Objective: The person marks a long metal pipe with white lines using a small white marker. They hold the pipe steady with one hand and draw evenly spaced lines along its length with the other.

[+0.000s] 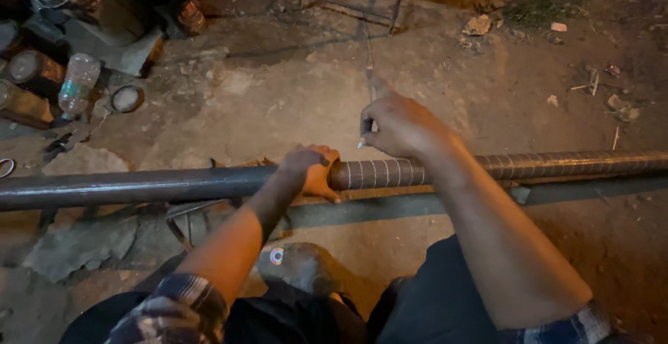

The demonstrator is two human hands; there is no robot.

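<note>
A long dark metal pipe (pixel 139 185) lies across the view, raised a little above the dirt ground. Its right part (pixel 557 164) carries several evenly spaced white marks around it. My left hand (pixel 311 170) is wrapped over the pipe near its middle. Just right of it, my right hand (pixel 400 127) hovers above the marked stretch and pinches a small white stick of chalk (pixel 361 141), tip pointing down at the pipe. A thin straight metal strip (pixel 369 62) rises from behind my right hand toward the far ground.
Cans and a plastic bottle (pixel 76 83) lie at the upper left beside a round lid (pixel 127 98). A wire frame (pixel 351 3) stands at the top middle. Stones and rubble (pixel 76 246) sit under the pipe at left. Dirt ground with litter spreads to the right.
</note>
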